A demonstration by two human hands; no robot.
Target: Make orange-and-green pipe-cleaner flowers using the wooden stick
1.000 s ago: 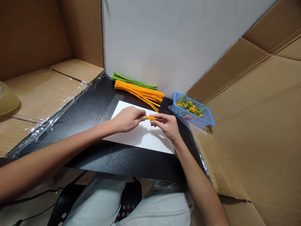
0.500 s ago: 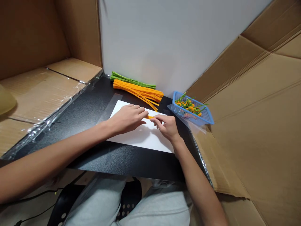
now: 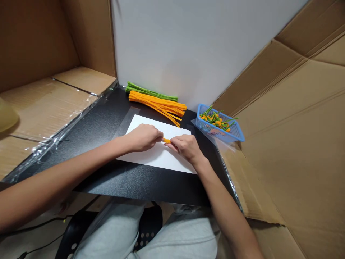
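Between my two hands, just above a white sheet [image 3: 151, 158], is a short, coiled orange pipe cleaner [image 3: 167, 141]. My left hand [image 3: 147, 137] pinches its left end, fingers closed. My right hand [image 3: 186, 146] grips the other end between thumb and fingers. Only the twisted middle of the orange piece shows; its ends are hidden by my fingers. Behind the sheet lies a bundle of straight orange pipe cleaners [image 3: 159, 103], with a bundle of green pipe cleaners [image 3: 151, 91] along its far side.
A blue plastic basket [image 3: 239, 135] at the right holds several green and orange twisted pieces. The black tabletop [image 3: 118, 180] meets a pale wall [image 3: 205, 46] at the back. Cardboard panels [image 3: 296, 126] stand on both sides, and clear tape runs along the left edge.
Both hands have come slightly nearer to me and to the left with the orange pipe cleaner. My left fingers have closed in, and more of the coiled part shows between the hands.
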